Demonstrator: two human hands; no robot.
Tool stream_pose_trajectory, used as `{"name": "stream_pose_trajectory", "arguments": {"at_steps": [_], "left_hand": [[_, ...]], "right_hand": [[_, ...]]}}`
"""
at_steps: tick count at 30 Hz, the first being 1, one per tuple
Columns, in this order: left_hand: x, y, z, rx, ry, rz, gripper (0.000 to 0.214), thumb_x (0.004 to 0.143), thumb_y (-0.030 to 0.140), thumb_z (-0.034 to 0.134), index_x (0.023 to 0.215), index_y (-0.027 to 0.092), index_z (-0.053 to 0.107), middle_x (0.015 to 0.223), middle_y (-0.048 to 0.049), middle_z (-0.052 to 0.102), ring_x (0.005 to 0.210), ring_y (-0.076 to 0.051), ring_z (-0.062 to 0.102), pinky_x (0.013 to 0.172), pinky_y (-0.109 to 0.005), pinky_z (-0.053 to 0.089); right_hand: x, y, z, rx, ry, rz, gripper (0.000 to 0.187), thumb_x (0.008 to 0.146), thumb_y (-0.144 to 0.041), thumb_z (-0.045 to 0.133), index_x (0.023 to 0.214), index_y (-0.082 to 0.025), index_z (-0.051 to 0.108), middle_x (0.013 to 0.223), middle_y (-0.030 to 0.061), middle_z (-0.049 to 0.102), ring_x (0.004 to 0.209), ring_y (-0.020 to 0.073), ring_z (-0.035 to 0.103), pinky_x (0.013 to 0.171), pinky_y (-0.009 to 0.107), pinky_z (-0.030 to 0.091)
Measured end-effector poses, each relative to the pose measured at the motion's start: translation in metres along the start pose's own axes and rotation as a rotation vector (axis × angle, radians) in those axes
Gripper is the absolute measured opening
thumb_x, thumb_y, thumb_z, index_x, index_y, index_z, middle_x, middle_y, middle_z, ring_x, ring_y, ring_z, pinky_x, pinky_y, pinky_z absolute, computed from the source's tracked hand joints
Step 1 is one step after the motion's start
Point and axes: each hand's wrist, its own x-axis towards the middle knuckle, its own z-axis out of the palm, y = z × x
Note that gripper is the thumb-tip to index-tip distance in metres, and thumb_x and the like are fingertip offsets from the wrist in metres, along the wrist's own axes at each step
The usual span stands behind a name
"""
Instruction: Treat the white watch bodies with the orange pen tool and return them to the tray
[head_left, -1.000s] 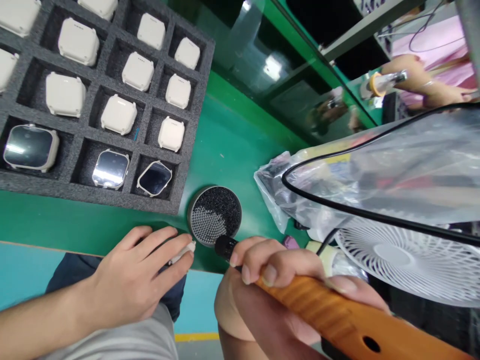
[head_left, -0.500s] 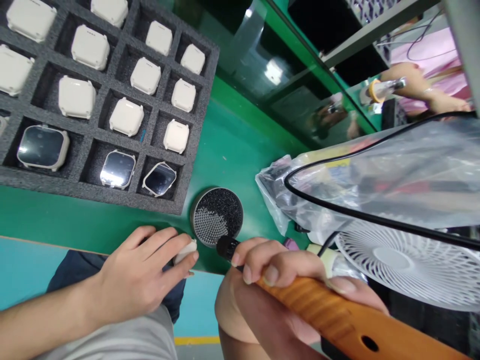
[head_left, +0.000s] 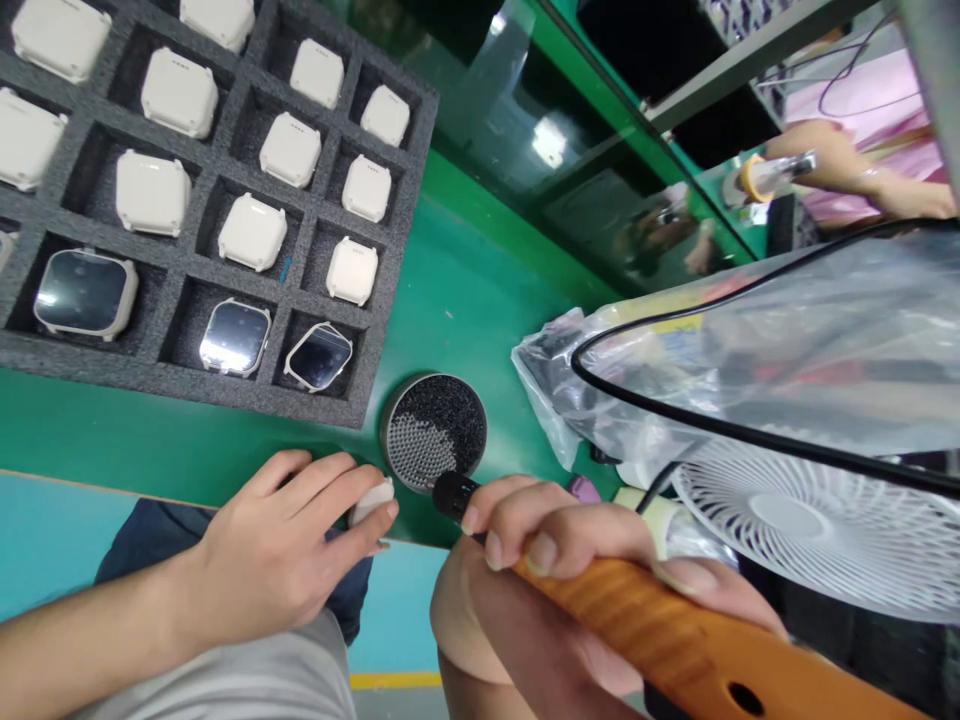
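My left hand [head_left: 285, 535] is closed round a white watch case [head_left: 373, 500] at the table's front edge; the fingers hide most of the case. In my right hand [head_left: 570, 535] is an electric screwdriver [head_left: 637, 615] with an orange wood-grain body and a black nose. Its nose points at the lower right rim of a round metal dish [head_left: 385, 440]. Inside that dish, small dark grains cover one part and a grid of fine holes or bumps shows in the other. I cannot tell whether the screwdriver's tip touches the dish.
A grey foam tray [head_left: 259, 395] at the left holds several watch cases, white backs or dark screens up. To the right lie a clear plastic bag [head_left: 720, 350], a black cable [head_left: 720, 425] and a white fan [head_left: 795, 520]. Beyond the glass is another person's arm [head_left: 840, 165].
Almost nothing differs. The screwdriver's rear end has shifted very slightly down, and the view has moved a little. Both hands keep their hold.
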Motion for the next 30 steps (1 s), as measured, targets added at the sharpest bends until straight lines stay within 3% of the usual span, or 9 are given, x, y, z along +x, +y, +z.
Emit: {"name": "stream_pose_trajectory", "arguments": {"at_steps": [3, 6, 9, 11, 14, 20, 22, 27, 30], "left_hand": [[0.003, 0.000, 0.000, 0.006, 0.005, 0.000, 0.026, 0.101, 0.037, 0.071, 0.124, 0.023, 0.075, 0.128, -0.0041, 0.074, 0.117, -0.025, 0.062, 0.095, -0.043, 0.042], [0.004, 0.000, -0.001, 0.009, 0.012, -0.008, 0.026, 0.101, 0.037, 0.072, 0.123, 0.024, 0.075, 0.126, -0.0040, 0.074, 0.115, -0.025, 0.063, 0.094, -0.043, 0.042], [0.004, 0.001, -0.001, 0.008, 0.022, -0.020, 0.025, 0.101, 0.034, 0.072, 0.124, 0.024, 0.075, 0.125, -0.0043, 0.074, 0.114, -0.025, 0.063, 0.092, -0.043, 0.043], [0.004, 0.001, -0.001, 0.001, 0.025, -0.021, 0.024, 0.101, 0.033, 0.071, 0.123, 0.023, 0.075, 0.125, -0.0044, 0.074, 0.113, -0.025, 0.063, 0.091, -0.043, 0.043], [0.003, 0.002, -0.001, -0.005, 0.024, -0.024, 0.023, 0.101, 0.032, 0.071, 0.122, 0.024, 0.075, 0.125, -0.0042, 0.074, 0.113, -0.025, 0.063, 0.091, -0.043, 0.043], [0.005, 0.002, 0.000, 0.002, 0.028, -0.027, 0.022, 0.100, 0.030, 0.070, 0.121, 0.023, 0.075, 0.124, -0.0050, 0.075, 0.113, -0.026, 0.064, 0.091, -0.043, 0.043], [0.005, 0.002, 0.001, 0.003, 0.041, -0.024, 0.022, 0.100, 0.029, 0.070, 0.121, 0.023, 0.076, 0.123, -0.0049, 0.075, 0.112, -0.026, 0.064, 0.090, -0.043, 0.043], [0.003, 0.001, 0.001, -0.004, 0.033, -0.030, 0.023, 0.099, 0.030, 0.072, 0.121, 0.023, 0.075, 0.126, -0.0049, 0.074, 0.115, -0.026, 0.063, 0.092, -0.043, 0.044], [0.003, 0.001, 0.002, -0.002, 0.031, -0.032, 0.024, 0.099, 0.030, 0.072, 0.122, 0.024, 0.075, 0.127, -0.0051, 0.074, 0.115, -0.026, 0.064, 0.092, -0.043, 0.045]], "right_hand": [[-0.003, 0.002, -0.005, 0.013, -0.020, 0.000, 0.045, 0.084, -0.066, 0.071, 0.115, -0.035, 0.064, 0.092, 0.0003, 0.058, 0.079, 0.0230, 0.066, 0.058, 0.042, 0.058], [-0.012, 0.006, -0.013, 0.020, -0.028, -0.010, 0.036, 0.087, -0.060, 0.070, 0.112, -0.035, 0.066, 0.089, -0.0012, 0.058, 0.075, 0.0214, 0.066, 0.057, 0.040, 0.057], [-0.020, 0.009, -0.010, 0.079, -0.018, -0.051, 0.019, 0.100, -0.048, 0.056, 0.104, -0.032, 0.067, 0.077, -0.0047, 0.056, 0.062, 0.0167, 0.063, 0.054, 0.037, 0.057], [-0.022, 0.009, 0.000, 0.168, 0.020, -0.094, 0.028, 0.108, -0.035, 0.040, 0.103, -0.031, 0.068, 0.070, -0.0070, 0.054, 0.052, 0.0132, 0.059, 0.052, 0.034, 0.056], [-0.022, 0.009, 0.012, 0.259, 0.057, -0.094, 0.043, 0.108, -0.023, 0.026, 0.111, -0.034, 0.067, 0.071, -0.0069, 0.056, 0.051, 0.0130, 0.059, 0.050, 0.033, 0.056], [-0.027, 0.012, -0.011, 0.159, -0.068, -0.089, 0.030, 0.107, -0.044, 0.039, 0.127, -0.044, 0.061, 0.069, -0.0066, 0.054, 0.052, 0.0180, 0.057, 0.055, 0.041, 0.059], [-0.026, 0.012, -0.017, 0.145, -0.121, -0.054, 0.030, 0.107, -0.041, 0.039, 0.125, -0.048, 0.062, 0.065, -0.0072, 0.051, 0.050, 0.0176, 0.055, 0.055, 0.040, 0.058], [-0.020, 0.010, 0.000, 0.187, -0.018, -0.106, 0.034, 0.107, -0.033, 0.033, 0.119, -0.037, 0.065, 0.066, -0.0068, 0.054, 0.048, 0.0159, 0.056, 0.050, 0.036, 0.056], [-0.020, 0.012, 0.008, 0.249, 0.015, -0.100, 0.036, 0.108, -0.028, 0.033, 0.118, -0.037, 0.065, 0.069, -0.0078, 0.053, 0.050, 0.0140, 0.058, 0.049, 0.033, 0.056]]}}
